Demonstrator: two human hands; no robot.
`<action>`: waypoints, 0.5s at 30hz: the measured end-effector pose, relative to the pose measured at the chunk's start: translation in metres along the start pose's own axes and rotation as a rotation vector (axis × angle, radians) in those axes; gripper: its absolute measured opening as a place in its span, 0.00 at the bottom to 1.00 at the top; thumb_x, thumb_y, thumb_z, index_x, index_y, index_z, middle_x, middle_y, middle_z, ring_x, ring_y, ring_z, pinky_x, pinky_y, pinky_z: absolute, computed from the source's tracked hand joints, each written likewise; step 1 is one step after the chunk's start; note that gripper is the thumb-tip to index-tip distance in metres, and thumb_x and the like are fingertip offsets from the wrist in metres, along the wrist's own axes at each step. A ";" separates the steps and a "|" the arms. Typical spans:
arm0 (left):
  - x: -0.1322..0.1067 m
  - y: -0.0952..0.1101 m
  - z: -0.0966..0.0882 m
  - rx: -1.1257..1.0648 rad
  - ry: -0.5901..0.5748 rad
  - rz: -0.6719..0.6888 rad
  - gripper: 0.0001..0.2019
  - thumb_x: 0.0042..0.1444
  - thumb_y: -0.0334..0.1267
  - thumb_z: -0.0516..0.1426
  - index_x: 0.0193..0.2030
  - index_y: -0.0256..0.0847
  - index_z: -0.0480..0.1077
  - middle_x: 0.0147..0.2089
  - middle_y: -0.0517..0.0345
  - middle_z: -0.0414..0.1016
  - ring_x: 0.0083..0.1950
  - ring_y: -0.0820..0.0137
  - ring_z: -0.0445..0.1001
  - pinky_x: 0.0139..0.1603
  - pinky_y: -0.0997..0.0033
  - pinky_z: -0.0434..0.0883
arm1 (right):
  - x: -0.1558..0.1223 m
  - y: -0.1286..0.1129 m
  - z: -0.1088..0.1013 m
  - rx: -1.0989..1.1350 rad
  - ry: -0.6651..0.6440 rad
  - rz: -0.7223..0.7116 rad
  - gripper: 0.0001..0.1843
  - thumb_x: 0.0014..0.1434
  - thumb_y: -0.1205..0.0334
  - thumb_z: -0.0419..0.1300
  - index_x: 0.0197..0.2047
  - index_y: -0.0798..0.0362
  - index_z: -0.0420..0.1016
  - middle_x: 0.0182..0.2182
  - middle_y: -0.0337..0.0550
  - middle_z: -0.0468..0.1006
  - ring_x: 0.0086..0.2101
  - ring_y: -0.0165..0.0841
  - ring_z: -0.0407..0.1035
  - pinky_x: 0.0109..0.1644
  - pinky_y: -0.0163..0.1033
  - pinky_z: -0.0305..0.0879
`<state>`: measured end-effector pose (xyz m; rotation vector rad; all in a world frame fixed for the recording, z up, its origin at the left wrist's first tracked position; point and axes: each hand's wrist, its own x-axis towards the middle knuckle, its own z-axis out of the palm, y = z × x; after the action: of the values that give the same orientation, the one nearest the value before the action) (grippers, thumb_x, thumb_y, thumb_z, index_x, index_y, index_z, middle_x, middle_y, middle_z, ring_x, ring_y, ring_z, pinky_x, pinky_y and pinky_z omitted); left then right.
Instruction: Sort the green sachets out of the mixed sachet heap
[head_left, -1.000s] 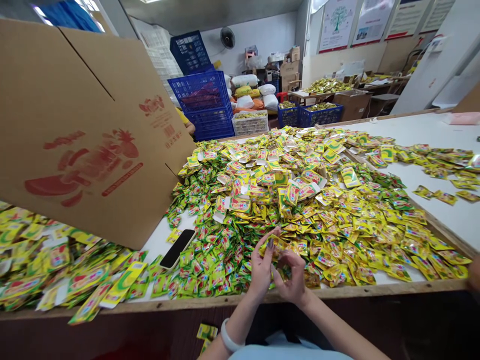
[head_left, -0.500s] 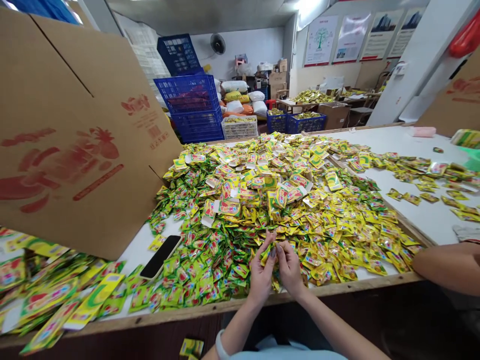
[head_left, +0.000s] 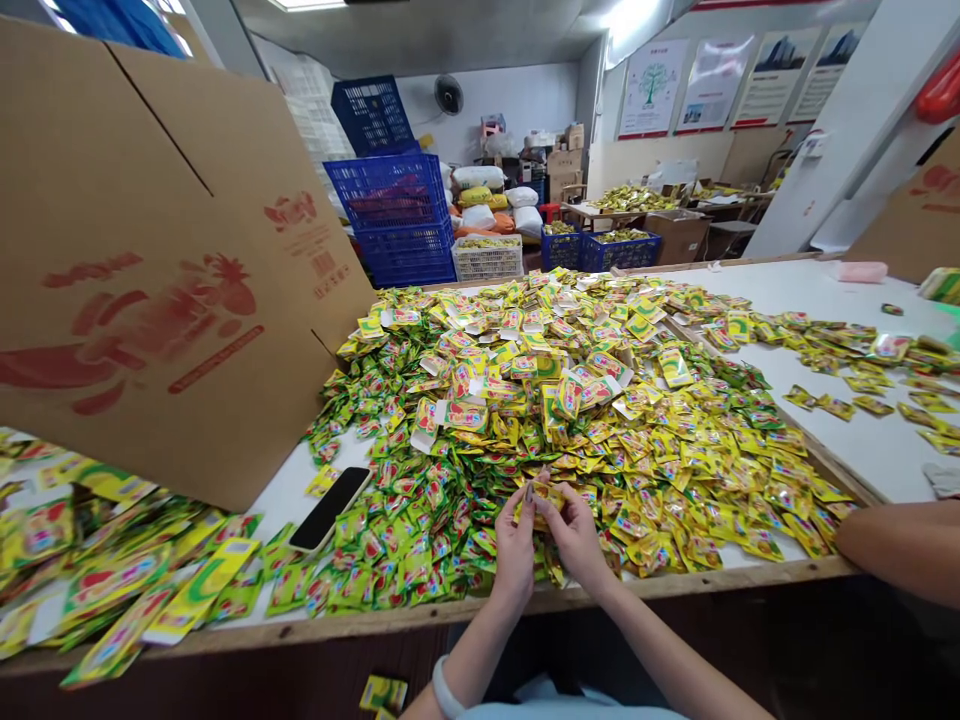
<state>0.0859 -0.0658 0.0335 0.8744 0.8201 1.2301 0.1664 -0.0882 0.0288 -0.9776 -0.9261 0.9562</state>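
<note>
My left hand point(head_left: 516, 545) and my right hand point(head_left: 576, 535) meet low over the front of a heap of small packets. Both are closed, fingertips pinched together around a small yellow packet point(head_left: 553, 496), which the fingers partly cover. To the left of my hands the heap is made of green packets point(head_left: 405, 545); yellow packets point(head_left: 675, 500) lie to the right. Several small printed cartons with open white flaps rest on the middle of the heap, among them a carton point(head_left: 461, 415) beyond my hands.
A phone point(head_left: 330, 510) lies on the white table left of the heap. Behind it leans a large cardboard box point(head_left: 187, 300), with flattened cartons point(head_left: 112, 590) in front. Another person's forearm point(head_left: 900, 545) rests at the right edge. Blue crates point(head_left: 397, 215) stand at the back.
My fingers have shifted on the packet: the left ones, stretched upward before, are now curled in towards the right hand. The view has moved slightly.
</note>
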 end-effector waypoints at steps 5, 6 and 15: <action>0.002 0.008 0.002 -0.026 -0.141 0.008 0.22 0.56 0.50 0.62 0.52 0.39 0.76 0.58 0.47 0.73 0.61 0.61 0.70 0.66 0.60 0.62 | 0.004 -0.001 -0.008 -0.039 0.070 -0.069 0.13 0.59 0.54 0.64 0.38 0.54 0.69 0.35 0.43 0.73 0.37 0.33 0.67 0.43 0.36 0.63; 0.004 0.008 0.002 -0.015 -0.156 0.008 0.22 0.57 0.51 0.61 0.52 0.39 0.76 0.58 0.46 0.73 0.62 0.60 0.70 0.67 0.60 0.62 | 0.005 0.000 -0.011 -0.028 0.057 -0.075 0.13 0.59 0.55 0.64 0.39 0.54 0.69 0.37 0.43 0.73 0.38 0.33 0.68 0.45 0.36 0.63; 0.011 0.002 0.006 0.213 -0.125 0.111 0.25 0.56 0.53 0.61 0.53 0.37 0.76 0.56 0.44 0.74 0.60 0.57 0.71 0.66 0.55 0.62 | 0.017 -0.008 -0.022 0.090 0.089 -0.034 0.15 0.62 0.50 0.61 0.37 0.55 0.68 0.30 0.39 0.70 0.29 0.27 0.62 0.35 0.32 0.61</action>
<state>0.0922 -0.0552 0.0376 1.1716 0.8200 1.1849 0.1937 -0.0800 0.0334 -0.9181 -0.8162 0.9108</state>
